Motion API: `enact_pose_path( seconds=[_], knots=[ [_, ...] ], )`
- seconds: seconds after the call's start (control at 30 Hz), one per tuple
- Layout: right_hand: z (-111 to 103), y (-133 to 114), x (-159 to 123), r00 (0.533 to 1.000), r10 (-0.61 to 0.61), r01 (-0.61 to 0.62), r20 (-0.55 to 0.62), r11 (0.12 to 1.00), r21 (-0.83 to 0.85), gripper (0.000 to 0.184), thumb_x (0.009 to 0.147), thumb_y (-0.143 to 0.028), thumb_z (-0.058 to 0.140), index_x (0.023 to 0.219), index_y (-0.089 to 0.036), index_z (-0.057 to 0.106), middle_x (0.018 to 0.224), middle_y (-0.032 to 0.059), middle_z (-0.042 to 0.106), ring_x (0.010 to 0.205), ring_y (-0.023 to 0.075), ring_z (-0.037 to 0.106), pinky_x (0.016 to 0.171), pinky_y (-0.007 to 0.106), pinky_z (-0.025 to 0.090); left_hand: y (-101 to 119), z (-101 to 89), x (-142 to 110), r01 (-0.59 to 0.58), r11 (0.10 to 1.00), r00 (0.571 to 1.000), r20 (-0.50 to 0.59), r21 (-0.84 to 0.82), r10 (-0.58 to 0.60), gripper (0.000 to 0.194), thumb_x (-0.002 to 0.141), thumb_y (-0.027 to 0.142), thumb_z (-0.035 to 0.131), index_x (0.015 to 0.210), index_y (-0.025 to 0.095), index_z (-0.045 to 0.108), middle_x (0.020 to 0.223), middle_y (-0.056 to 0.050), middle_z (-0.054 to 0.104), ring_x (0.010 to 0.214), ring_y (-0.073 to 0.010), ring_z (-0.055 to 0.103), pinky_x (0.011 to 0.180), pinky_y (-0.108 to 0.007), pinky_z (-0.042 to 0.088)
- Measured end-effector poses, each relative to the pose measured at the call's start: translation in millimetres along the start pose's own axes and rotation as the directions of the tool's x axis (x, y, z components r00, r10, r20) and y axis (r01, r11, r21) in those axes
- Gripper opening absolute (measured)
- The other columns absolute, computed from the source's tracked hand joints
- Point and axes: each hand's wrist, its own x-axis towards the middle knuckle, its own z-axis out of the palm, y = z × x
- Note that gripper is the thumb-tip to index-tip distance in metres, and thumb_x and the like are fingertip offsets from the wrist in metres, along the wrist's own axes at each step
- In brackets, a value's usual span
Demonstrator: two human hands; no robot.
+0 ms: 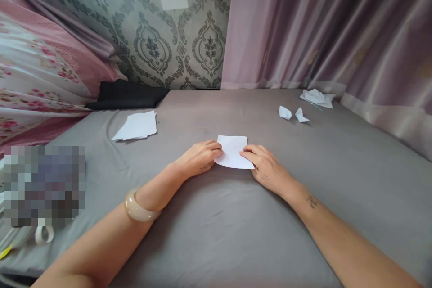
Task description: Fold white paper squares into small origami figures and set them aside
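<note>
A small white sheet of paper lies flat on the grey cloth-covered surface in the middle of the view. My left hand rests at the sheet's left edge, fingers curled onto it. My right hand presses on its lower right corner, fingers together over the paper. Both hands hold the sheet down against the cloth. A pale bangle sits on my left wrist.
A stack of white sheets lies at the left rear, beside a black cloth. Two small folded paper pieces and crumpled paper lie at the right rear. A tape roll sits near the left. Curtains and patterned wallpaper close the back.
</note>
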Motion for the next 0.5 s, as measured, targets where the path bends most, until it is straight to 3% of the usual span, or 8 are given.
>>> enact_pose_path(
  seconds=[0.17,0.3,0.4,0.5],
  knots=[
    [-2.9,-0.2,-2.4,1.000,-0.001,0.001,-0.015,1.000,0.006,0.042,0.081,-0.004,0.042,0.113,-0.021,0.065,0.121,0.0071,0.060,0.108,0.0236,0.052,0.089,0.040,0.048,2.0,-0.5,0.0,0.064,0.994,0.998,0.007,-0.084,-0.064,0.033,0.080,0.006,0.042,0.100,0.020,0.064,0.105,-0.008,0.064,0.101,-0.0207,0.058,0.083,-0.030,0.049],
    [-2.3,-1.3,-3.3,0.997,0.071,-0.069,-0.033,0.996,0.065,0.031,0.088,-0.013,0.044,0.106,-0.022,0.067,0.119,0.0053,0.061,0.105,0.0223,0.054,0.089,0.039,0.047,3.7,6.5,1.8,0.177,0.967,0.981,-0.049,-0.183,-0.189,0.026,0.085,0.012,0.044,0.096,0.020,0.066,0.107,-0.007,0.064,0.100,-0.0203,0.058,0.086,-0.032,0.048],
    [-1.9,-2.7,-0.9,0.985,0.161,-0.151,-0.055,0.978,0.147,0.025,0.092,-0.027,0.046,0.099,-0.024,0.070,0.115,0.0040,0.063,0.102,0.0215,0.055,0.088,0.038,0.047,5.1,12.4,5.2,0.319,0.905,0.927,-0.107,-0.283,-0.360,0.017,0.086,0.023,0.052,0.080,0.018,0.067,0.108,-0.008,0.063,0.100,-0.0224,0.055,0.086,-0.035,0.047],
    [0.2,-2.6,4.8,0.959,0.273,-0.250,-0.080,0.943,0.218,0.025,0.091,-0.032,0.048,0.095,-0.024,0.071,0.113,0.0036,0.063,0.102,0.0212,0.055,0.087,0.037,0.046,8.0,12.9,10.2,0.475,0.788,0.837,-0.074,-0.391,-0.541,0.029,0.086,0.035,0.054,0.066,0.017,0.065,0.104,-0.008,0.063,0.100,-0.0243,0.051,0.086,-0.037,0.046]
  ],
)
